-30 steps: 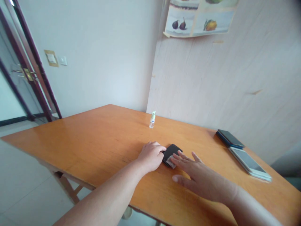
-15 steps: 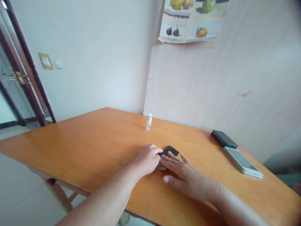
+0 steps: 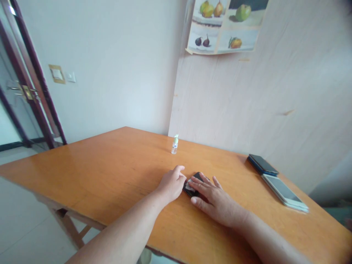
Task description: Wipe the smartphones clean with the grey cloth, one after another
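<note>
A black smartphone (image 3: 198, 175) lies flat on the wooden table, partly covered by my right hand. My left hand (image 3: 172, 185) is at the phone's left edge, fingers curled in against it; their tips are partly hidden. On top of the phone, my right hand (image 3: 213, 200) lies flat with its fingers stretched out. Beneath those fingertips, a crumpled whitish wipe (image 3: 189, 185) is pressed against the phone's surface.
A small clear pump bottle (image 3: 174, 145) with a pale green top stands beyond my hands. At the right, a dark tablet-like device (image 3: 262, 164) and a white tablet (image 3: 284, 189) rest on stacks near the table's (image 3: 96, 168) edge by the wall.
The wipe under my right fingers has shifted up over the phone, with the right hand slightly further onto it. My left thumb and fingers have changed position, uncovering the phone's lower left part.
</note>
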`<action>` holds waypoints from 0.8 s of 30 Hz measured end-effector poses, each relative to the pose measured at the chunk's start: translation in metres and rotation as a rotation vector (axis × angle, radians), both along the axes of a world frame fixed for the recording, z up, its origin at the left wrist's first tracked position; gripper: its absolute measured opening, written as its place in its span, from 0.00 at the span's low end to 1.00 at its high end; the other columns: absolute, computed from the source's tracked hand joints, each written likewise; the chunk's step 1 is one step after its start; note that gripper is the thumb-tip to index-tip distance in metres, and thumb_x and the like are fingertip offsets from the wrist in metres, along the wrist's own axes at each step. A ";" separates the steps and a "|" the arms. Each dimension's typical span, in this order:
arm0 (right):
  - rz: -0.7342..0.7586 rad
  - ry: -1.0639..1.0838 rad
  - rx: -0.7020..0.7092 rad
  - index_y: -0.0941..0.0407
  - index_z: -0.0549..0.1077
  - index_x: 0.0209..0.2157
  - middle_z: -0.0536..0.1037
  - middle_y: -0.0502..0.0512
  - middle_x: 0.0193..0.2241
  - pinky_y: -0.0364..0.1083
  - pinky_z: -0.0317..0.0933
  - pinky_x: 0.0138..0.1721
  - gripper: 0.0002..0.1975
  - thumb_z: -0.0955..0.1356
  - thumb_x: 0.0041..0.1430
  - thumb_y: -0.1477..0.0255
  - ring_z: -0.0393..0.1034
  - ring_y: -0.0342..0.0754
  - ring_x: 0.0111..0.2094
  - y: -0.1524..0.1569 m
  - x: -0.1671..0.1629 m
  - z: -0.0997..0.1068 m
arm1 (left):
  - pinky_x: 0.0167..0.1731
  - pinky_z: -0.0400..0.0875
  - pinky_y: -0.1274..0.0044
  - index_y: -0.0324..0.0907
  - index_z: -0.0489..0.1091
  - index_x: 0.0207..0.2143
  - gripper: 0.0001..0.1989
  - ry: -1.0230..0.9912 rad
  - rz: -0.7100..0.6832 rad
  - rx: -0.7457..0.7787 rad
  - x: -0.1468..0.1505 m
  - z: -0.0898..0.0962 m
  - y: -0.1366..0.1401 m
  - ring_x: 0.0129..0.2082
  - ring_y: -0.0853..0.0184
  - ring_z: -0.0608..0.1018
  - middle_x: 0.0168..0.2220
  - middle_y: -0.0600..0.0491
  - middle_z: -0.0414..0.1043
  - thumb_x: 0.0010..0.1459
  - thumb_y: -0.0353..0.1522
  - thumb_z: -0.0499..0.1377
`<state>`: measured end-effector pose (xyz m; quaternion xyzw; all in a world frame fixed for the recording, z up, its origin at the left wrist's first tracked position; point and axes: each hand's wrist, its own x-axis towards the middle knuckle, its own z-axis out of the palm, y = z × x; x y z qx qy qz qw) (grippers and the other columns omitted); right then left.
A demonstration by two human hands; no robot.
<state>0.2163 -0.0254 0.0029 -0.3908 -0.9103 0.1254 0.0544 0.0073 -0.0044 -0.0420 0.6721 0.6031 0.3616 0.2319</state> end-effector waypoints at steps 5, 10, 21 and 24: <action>-0.244 -0.023 0.048 0.48 0.56 0.66 0.53 0.53 0.68 0.73 0.28 0.63 0.34 0.55 0.65 0.46 0.32 0.65 0.69 0.021 0.007 -0.009 | 0.49 0.68 0.75 0.42 0.58 0.59 0.22 -0.031 0.027 -0.018 0.002 0.001 0.000 0.48 0.65 0.77 0.46 0.50 0.78 0.63 0.34 0.48; 0.037 0.002 0.020 0.43 0.50 0.68 0.50 0.50 0.69 0.71 0.28 0.64 0.34 0.57 0.64 0.47 0.29 0.63 0.69 0.002 -0.006 -0.002 | 0.50 0.68 0.74 0.43 0.58 0.60 0.22 -0.083 0.069 0.004 0.003 0.002 -0.001 0.50 0.64 0.77 0.47 0.48 0.77 0.66 0.39 0.46; -0.253 -0.035 0.094 0.47 0.54 0.67 0.52 0.51 0.68 0.73 0.28 0.63 0.35 0.53 0.64 0.45 0.31 0.64 0.69 0.028 0.005 -0.015 | 0.49 0.68 0.74 0.41 0.58 0.59 0.22 -0.079 0.052 0.013 0.004 0.000 0.001 0.49 0.64 0.77 0.45 0.48 0.78 0.67 0.40 0.45; -0.051 -0.013 0.054 0.45 0.52 0.67 0.51 0.51 0.68 0.70 0.29 0.64 0.34 0.55 0.65 0.46 0.32 0.61 0.69 0.014 -0.002 -0.008 | 0.50 0.67 0.74 0.42 0.57 0.59 0.22 -0.085 0.058 0.008 0.003 0.001 0.001 0.50 0.64 0.77 0.47 0.47 0.78 0.67 0.40 0.45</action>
